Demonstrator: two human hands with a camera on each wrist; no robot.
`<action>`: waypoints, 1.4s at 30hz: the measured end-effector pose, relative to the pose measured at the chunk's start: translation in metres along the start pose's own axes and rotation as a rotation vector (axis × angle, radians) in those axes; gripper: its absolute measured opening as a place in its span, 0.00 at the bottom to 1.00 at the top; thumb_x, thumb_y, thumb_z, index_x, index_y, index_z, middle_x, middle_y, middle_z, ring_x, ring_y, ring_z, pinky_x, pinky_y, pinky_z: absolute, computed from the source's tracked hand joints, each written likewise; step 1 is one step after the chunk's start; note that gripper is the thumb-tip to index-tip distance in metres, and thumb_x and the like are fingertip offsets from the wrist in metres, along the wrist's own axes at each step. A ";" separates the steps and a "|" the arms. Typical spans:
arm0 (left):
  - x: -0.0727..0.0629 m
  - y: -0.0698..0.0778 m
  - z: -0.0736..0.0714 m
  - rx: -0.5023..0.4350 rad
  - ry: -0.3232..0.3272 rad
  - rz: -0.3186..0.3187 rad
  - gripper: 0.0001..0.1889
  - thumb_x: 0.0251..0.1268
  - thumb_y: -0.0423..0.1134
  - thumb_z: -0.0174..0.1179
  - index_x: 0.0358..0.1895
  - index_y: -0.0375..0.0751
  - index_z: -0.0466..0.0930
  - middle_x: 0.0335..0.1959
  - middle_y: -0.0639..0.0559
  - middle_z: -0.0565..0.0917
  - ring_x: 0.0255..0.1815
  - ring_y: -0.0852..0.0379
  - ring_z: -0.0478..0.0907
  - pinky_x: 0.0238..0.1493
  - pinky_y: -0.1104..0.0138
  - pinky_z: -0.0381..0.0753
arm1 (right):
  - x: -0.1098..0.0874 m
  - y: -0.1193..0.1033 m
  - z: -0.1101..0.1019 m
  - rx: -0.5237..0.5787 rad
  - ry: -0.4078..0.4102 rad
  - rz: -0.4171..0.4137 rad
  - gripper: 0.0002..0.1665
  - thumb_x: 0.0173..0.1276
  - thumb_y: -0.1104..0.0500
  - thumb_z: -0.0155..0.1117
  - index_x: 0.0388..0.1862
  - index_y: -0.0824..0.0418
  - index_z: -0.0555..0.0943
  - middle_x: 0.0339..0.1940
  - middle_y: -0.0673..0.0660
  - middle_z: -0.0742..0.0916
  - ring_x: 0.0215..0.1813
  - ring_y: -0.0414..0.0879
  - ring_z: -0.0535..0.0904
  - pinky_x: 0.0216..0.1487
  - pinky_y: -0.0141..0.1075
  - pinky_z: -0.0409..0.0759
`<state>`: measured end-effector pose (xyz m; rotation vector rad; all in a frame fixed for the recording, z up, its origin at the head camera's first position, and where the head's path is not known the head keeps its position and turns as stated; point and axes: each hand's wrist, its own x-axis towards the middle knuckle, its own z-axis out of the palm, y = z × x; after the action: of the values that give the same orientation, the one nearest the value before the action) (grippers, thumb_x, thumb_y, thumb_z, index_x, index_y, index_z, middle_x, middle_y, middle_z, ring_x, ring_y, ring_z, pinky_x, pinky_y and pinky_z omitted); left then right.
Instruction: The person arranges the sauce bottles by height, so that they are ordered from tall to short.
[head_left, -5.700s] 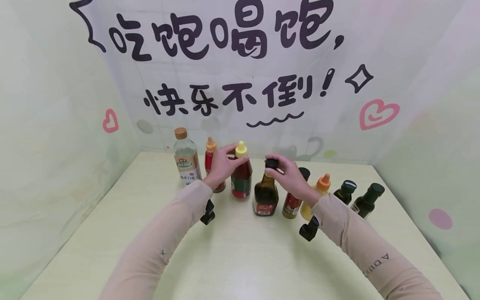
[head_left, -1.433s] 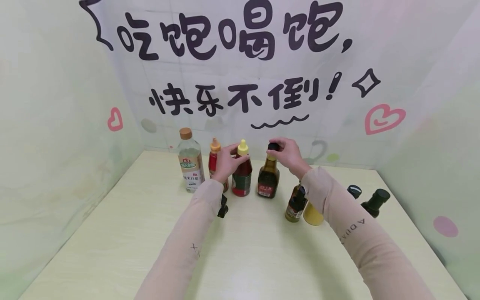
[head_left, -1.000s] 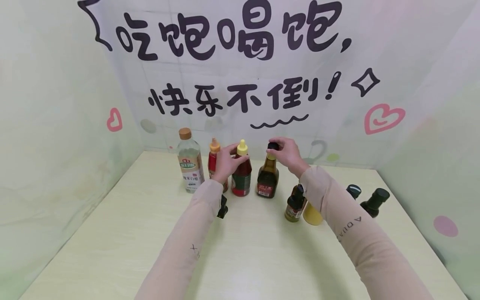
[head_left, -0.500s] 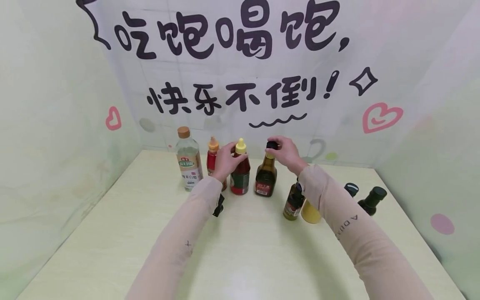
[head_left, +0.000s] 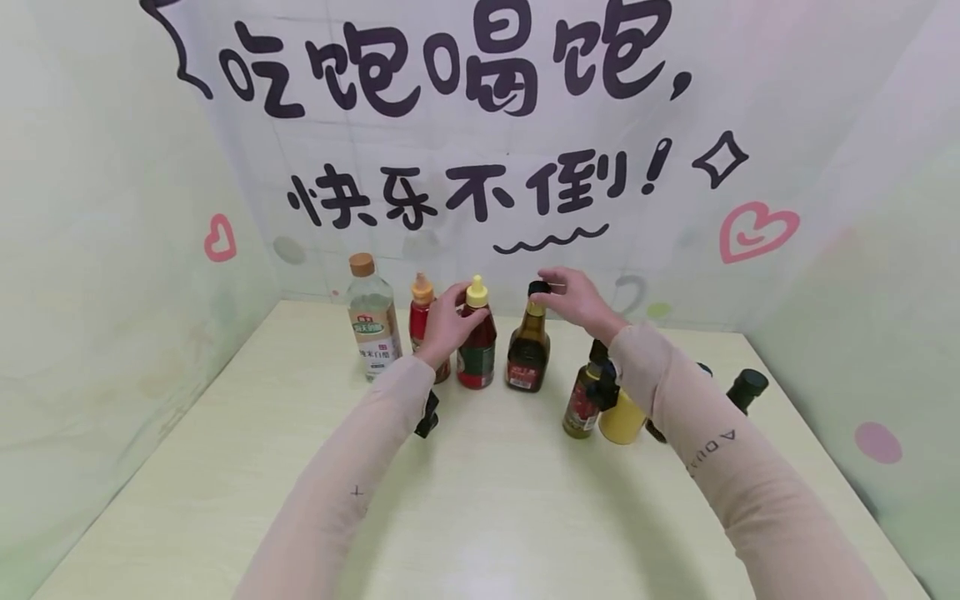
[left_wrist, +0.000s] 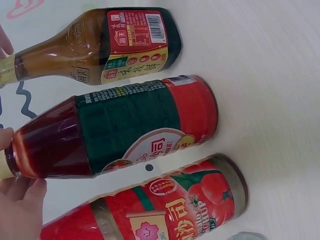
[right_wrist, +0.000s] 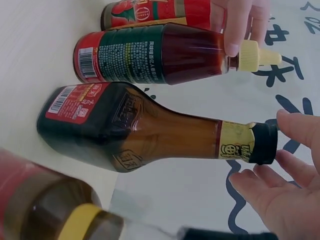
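Observation:
My left hand (head_left: 446,329) pinches the neck of a red sauce bottle (head_left: 477,360) with a green label and a yellow nozzle cap, which stands upright on the table. To its right is a brown soy sauce bottle (head_left: 527,354) with a black cap. Around that cap, my right hand (head_left: 581,302) has thumb and fingers spread; in the right wrist view a gap shows between the thumb and the black cap (right_wrist: 265,143). Left of my left hand, partly hidden by it, stands a tomato ketchup bottle (left_wrist: 165,205) with an orange cap.
A clear vinegar bottle (head_left: 375,329) ends the row at the left. Under my right forearm stand a red-labelled bottle (head_left: 580,404), a yellow bottle (head_left: 622,421) and dark-capped bottles (head_left: 747,387), partly hidden by the sleeve. A printed fabric backdrop (head_left: 660,250) rises behind the row.
The soy sauce bottle has moved back, into line with the yellow-capped bottle. My right hand then loosened its fingers from the cap. My left hand keeps its hold on the sauce bottle.

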<state>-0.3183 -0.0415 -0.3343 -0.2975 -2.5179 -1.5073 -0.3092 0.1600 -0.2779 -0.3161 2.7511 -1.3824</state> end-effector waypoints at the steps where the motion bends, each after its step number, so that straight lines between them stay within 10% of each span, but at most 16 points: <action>1: -0.001 0.000 0.000 -0.004 0.000 -0.003 0.25 0.56 0.37 0.60 0.58 0.40 0.66 0.56 0.45 0.72 0.56 0.52 0.68 0.54 0.62 0.69 | -0.002 0.000 -0.002 0.002 -0.003 -0.007 0.31 0.62 0.59 0.57 0.63 0.66 0.62 0.63 0.63 0.67 0.62 0.56 0.63 0.58 0.44 0.65; 24: -0.030 0.003 0.001 -0.029 0.136 0.225 0.32 0.52 0.33 0.61 0.61 0.39 0.59 0.56 0.43 0.64 0.54 0.49 0.63 0.52 0.56 0.67 | -0.047 0.016 -0.041 -0.012 -0.018 -0.127 0.30 0.65 0.53 0.54 0.62 0.66 0.63 0.57 0.64 0.73 0.56 0.56 0.70 0.56 0.47 0.67; 42: -0.057 0.033 0.055 -0.071 -0.095 0.356 0.30 0.52 0.35 0.62 0.59 0.37 0.62 0.54 0.45 0.69 0.54 0.51 0.66 0.52 0.61 0.70 | -0.083 0.046 -0.061 -0.096 -0.003 -0.179 0.28 0.65 0.56 0.54 0.60 0.69 0.65 0.52 0.67 0.76 0.53 0.58 0.72 0.52 0.49 0.70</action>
<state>-0.2583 0.0188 -0.3468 -0.7986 -2.3207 -1.4674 -0.2432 0.2518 -0.2825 -0.5815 2.8526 -1.2853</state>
